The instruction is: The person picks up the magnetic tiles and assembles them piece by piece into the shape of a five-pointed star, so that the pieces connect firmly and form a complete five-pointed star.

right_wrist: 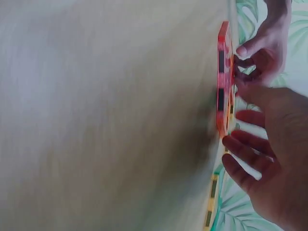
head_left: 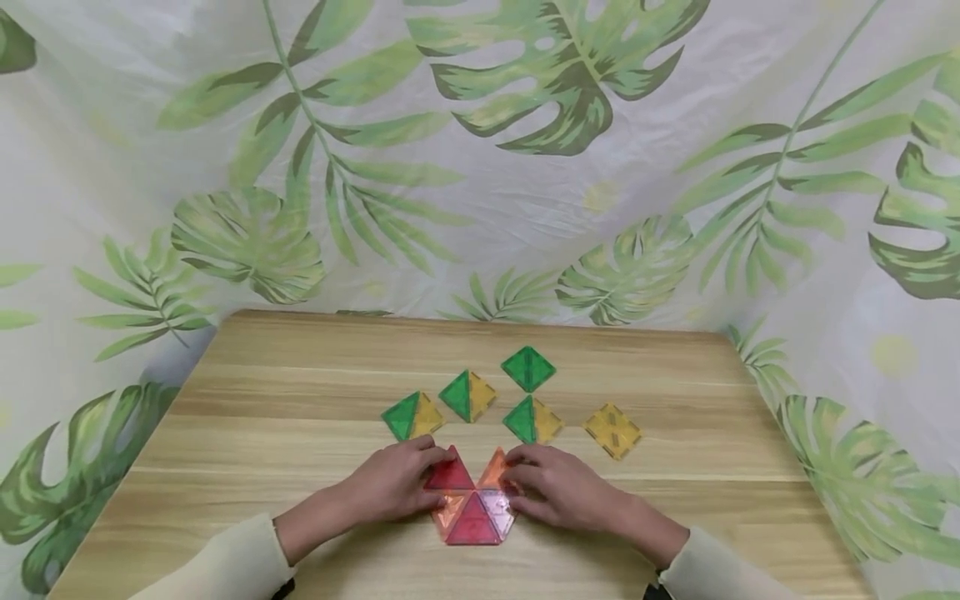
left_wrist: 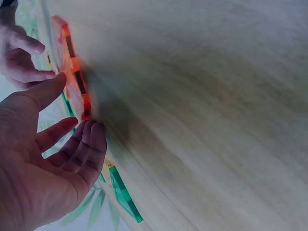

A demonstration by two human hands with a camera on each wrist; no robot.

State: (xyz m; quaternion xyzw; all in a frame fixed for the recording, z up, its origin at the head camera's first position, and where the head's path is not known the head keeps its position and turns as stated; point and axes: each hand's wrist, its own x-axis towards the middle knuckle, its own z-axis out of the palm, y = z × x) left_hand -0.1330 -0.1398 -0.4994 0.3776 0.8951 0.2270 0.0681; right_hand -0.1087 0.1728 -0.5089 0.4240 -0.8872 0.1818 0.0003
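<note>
Translucent triangular magnetic tiles lie edge to edge near the table's front, in a partial hexagon with a gap at the top. My left hand [head_left: 397, 482] touches its left side, fingertips at the upper red triangle tile [head_left: 452, 475] and thumb by the lower orange triangle tile [head_left: 451, 507]. On the opposite side, my right hand [head_left: 564, 490] reaches the upper orange triangle tile [head_left: 491, 472] and the pale pink triangle tile [head_left: 497, 505]. Another red triangle tile [head_left: 473, 527] forms the bottom middle. Both wrist views show loosely bent fingers along the tile edges.
Beyond the hands lie paired triangles forming diamonds: a green pair [head_left: 517, 367], a yellow pair [head_left: 600, 431], and several green-and-yellow pairs, such as the leftmost pair [head_left: 402, 417]. A leaf-patterned cloth [head_left: 510, 208] hangs behind the wooden table [head_left: 247, 392].
</note>
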